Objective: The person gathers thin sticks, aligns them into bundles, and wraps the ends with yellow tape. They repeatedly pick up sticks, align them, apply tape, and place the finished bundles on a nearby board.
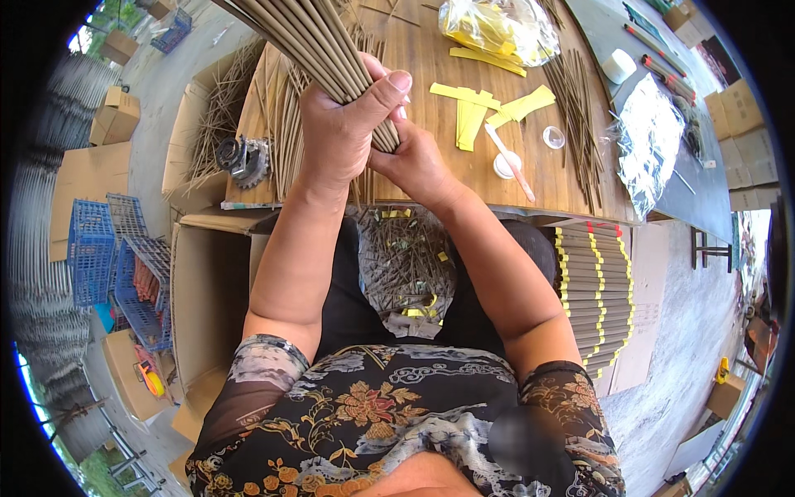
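A thick bundle of brown incense sticks (308, 43) slants up to the left over the wooden table (418, 62). My left hand (338, 137) is wrapped round it near its lower part, thumb across the front. My right hand (416, 161) is closed at the bundle's lower end, its fingers partly hidden behind the sticks. Loose incense sticks (284, 124) lie on the table left of my hands. To the right are yellow paper strips (470, 116), a small white pot (506, 165) with a pinkish flat stick (512, 166) across it, and a clear round lid (553, 137).
A plastic bag of yellow strips (501, 29) lies at the back. More sticks (577, 124) line the table's right side, beside crumpled clear plastic (650, 137). Banded bundles (595, 290) stand below right. A cardboard box (207, 290) and blue crates (91, 253) stand left.
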Demonstrator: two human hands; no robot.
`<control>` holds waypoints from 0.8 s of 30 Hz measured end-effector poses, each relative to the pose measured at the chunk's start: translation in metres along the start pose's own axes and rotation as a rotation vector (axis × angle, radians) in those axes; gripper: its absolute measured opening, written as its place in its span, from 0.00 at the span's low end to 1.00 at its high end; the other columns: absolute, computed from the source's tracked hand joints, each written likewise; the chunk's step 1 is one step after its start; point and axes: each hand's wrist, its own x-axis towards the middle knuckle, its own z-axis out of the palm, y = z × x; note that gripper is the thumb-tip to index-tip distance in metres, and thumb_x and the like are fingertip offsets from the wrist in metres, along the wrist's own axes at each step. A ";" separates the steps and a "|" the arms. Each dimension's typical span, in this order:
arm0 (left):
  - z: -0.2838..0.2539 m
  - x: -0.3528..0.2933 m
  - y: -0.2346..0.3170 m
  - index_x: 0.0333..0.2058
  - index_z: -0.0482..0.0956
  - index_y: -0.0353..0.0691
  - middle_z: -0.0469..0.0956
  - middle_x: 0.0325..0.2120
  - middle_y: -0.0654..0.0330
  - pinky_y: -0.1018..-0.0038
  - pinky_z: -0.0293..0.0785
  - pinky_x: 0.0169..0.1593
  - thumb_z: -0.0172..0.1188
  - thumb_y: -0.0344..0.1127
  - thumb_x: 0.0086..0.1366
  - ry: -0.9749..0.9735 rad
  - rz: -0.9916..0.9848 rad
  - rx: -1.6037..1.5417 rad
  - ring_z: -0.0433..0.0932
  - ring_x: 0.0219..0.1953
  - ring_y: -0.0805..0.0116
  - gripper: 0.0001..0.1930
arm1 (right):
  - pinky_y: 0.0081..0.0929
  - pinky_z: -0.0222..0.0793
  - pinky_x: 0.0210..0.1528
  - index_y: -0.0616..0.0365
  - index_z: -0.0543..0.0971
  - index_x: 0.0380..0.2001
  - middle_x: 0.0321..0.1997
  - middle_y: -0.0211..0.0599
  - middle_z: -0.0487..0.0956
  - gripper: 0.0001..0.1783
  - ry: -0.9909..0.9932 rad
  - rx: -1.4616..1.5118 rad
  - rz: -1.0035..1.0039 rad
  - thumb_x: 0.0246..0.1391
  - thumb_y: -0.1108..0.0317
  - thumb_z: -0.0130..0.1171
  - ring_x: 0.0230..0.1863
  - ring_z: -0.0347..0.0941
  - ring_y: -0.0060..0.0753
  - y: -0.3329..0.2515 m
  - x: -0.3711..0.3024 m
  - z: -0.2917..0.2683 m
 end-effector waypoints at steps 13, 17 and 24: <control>0.009 -0.001 -0.004 0.25 0.70 0.38 0.71 0.18 0.61 0.80 0.67 0.26 0.60 0.28 0.53 0.083 0.028 0.027 0.69 0.19 0.75 0.06 | 0.32 0.66 0.38 0.58 0.70 0.36 0.32 0.47 0.74 0.15 0.064 0.007 -0.133 0.43 0.68 0.58 0.36 0.71 0.46 -0.010 0.004 0.000; -0.001 0.009 0.004 0.28 0.72 0.40 0.73 0.19 0.60 0.77 0.70 0.25 0.61 0.37 0.53 0.009 0.023 -0.127 0.71 0.19 0.73 0.09 | 0.31 0.66 0.37 0.60 0.70 0.34 0.29 0.44 0.74 0.14 -0.050 0.154 -0.139 0.46 0.65 0.58 0.32 0.71 0.37 -0.015 0.002 -0.002; -0.022 0.024 0.041 0.25 0.68 0.41 0.65 0.15 0.66 0.83 0.58 0.21 0.50 0.39 0.62 -0.081 -0.177 -0.357 0.61 0.15 0.80 0.10 | 0.14 0.58 0.17 0.57 0.67 0.22 0.15 0.25 0.67 0.15 -0.483 0.375 0.272 0.47 0.60 0.61 0.15 0.61 0.15 -0.049 -0.010 -0.017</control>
